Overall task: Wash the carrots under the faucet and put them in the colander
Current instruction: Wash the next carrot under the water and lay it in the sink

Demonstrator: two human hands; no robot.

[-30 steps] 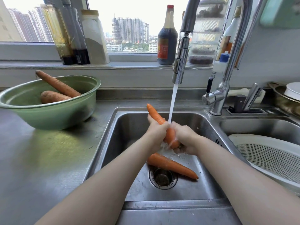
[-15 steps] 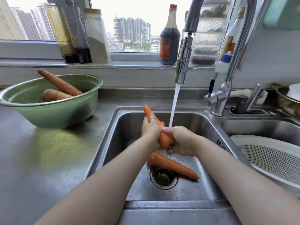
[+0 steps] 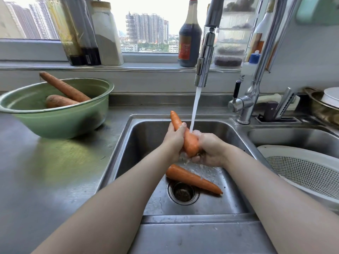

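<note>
Under running water: a person's left hand [image 3: 174,142] and right hand [image 3: 211,149] both curl their fingers around one carrot [image 3: 189,142], held tip-up over the steel sink [image 3: 146,136]. The water stream [image 3: 195,107] from the pull-down faucet [image 3: 203,66] strikes it at the right hand's fingers. A second carrot [image 3: 192,177] lies on the sink floor just beside the drain [image 3: 183,193], tip pointing right. At near right, a white colander [image 3: 302,171] sits in the neighbouring basin. At far left, a green bowl [image 3: 64,121] on the counter [image 3: 45,171] holds a long dusty carrot [image 3: 64,87] leaning over its rim and a stubbier carrot [image 3: 58,100]. A dark sauce bottle [image 3: 189,39] stands on the windowsill.
</note>
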